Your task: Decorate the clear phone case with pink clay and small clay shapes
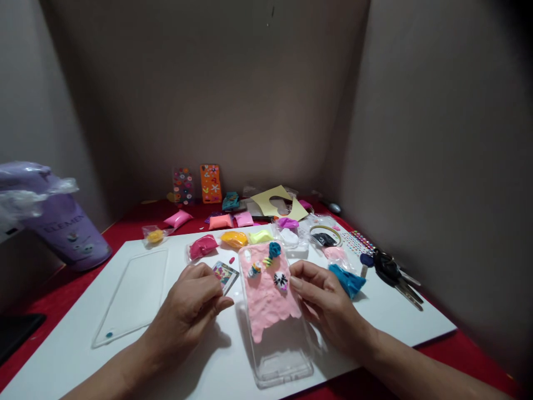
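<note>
A clear phone case (280,355) lies on the white board (70,344), its upper part spread with pink clay (268,294) and small decorations (280,279). My right hand (327,303) rests at the case's right edge, fingers curled and touching the pink clay. My left hand (187,311) sits left of the case with fingers closed in a pinch near a small printed card (225,275); what they hold is hidden.
A second clear case (133,294) lies on the left of the board. Bags of coloured clay (234,239) lie behind. Keys (391,272) and a blue clay bag (347,280) lie right. A purple container (66,230) stands left. Two decorated cases (210,183) lean on the wall.
</note>
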Motion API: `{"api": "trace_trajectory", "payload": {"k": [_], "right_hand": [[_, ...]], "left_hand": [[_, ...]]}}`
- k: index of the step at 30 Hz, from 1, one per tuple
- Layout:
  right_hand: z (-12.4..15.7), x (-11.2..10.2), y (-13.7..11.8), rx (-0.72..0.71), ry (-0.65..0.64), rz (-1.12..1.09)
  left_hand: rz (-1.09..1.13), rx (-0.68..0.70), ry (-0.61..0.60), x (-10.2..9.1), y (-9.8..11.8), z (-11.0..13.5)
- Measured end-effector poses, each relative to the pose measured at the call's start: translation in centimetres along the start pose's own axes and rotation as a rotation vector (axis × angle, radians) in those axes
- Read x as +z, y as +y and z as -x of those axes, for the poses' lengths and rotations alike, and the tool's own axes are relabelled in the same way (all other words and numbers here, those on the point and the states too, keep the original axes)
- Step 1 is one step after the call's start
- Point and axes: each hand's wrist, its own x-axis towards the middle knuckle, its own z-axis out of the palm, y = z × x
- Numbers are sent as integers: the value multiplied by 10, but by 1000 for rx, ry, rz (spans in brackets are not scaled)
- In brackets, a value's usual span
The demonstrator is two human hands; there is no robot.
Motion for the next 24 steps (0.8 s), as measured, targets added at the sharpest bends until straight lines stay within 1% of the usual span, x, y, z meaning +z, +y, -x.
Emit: {"api": "trace_trajectory", "payload": {"k": [4, 9, 15, 18, 22, 24], "right_hand": [[0, 1, 0, -7, 7, -20], [0, 0, 2, -16, -7, -15], [-1, -1, 2, -21, -20, -17], [-1, -1, 2, -21, -17, -24], [0, 0, 1, -6, -11, -17], [0, 1, 1, 0, -7, -13]], "left_hand": [[-28, 4, -8, -1, 1, 0], [-50, 14, -16, 0, -2, 2], [-41, 6, 30, 1, -4, 4], [-9, -26, 62, 0, -3, 3], [22, -103, 134, -3, -1, 0], [17, -130, 148, -4, 0, -1]]}}
